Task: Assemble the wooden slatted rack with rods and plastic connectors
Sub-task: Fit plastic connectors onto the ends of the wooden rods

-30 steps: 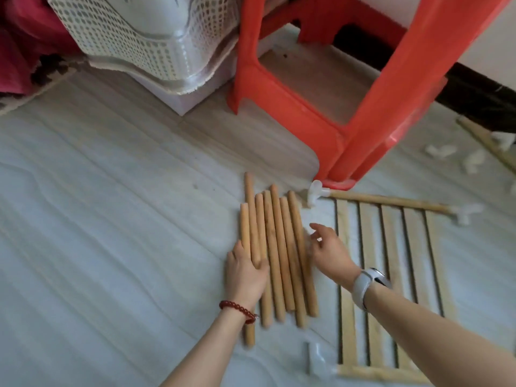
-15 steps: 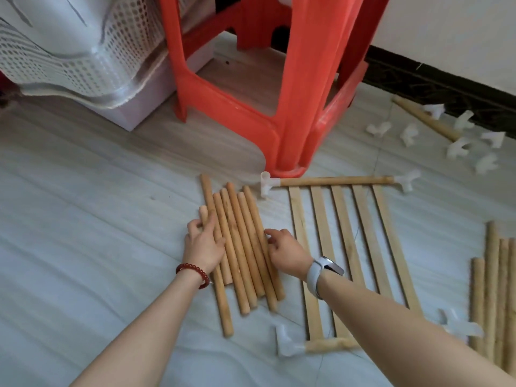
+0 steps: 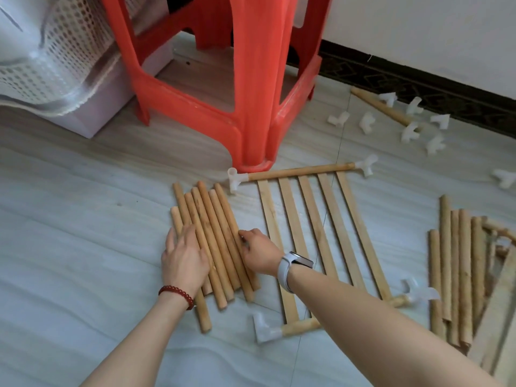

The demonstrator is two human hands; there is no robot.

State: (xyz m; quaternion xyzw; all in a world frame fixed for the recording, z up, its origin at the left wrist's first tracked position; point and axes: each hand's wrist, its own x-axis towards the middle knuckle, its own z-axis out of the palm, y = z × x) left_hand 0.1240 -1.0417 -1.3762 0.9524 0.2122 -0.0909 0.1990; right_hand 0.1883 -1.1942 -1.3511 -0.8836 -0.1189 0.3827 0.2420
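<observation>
**Here, both your hands sit on the rod bundle**

Right now the bundle of wooden rods point(image 3: 212, 241) lies on the floor point(image 3: 69, 247) under your hands, long axes running away from you and leaning slightly left at the far end. You can count seven rods there, packed side by side and touching, their near ends staggered.

Your left hand point(image 3: 184, 262) lies flat on the left part of the bundle, palm down, fingers straight and a little spread, pointing away from you; it grips nothing. A red bead bracelet point(image 3: 177, 294) circles that wrist. Your right hand point(image 3: 259, 254) comes in from the right, fingers curled against the rightmost rod's edge; whether it truly pinches that rod you cannot tell. A watch point(image 3: 293, 265) sits on that wrist.

Just right of your right hand lies the slatted panel point(image 3: 315, 236): five flat slats parallel to the rods, joined by one cross rod at the far end and one at the near end, with four white plastic connectors point(image 3: 262, 329) at the corners, the near-left one just beyond your right forearm.

Farther right of your right arm lies a second pile of rods point(image 3: 458, 275), also pointing away from you; its count is unclear. Beyond both hands stands a red plastic stool point(image 3: 251, 93), and to its right about eight loose connectors point(image 3: 410, 118) are scattered around one single rod point(image 3: 382, 107).
</observation>
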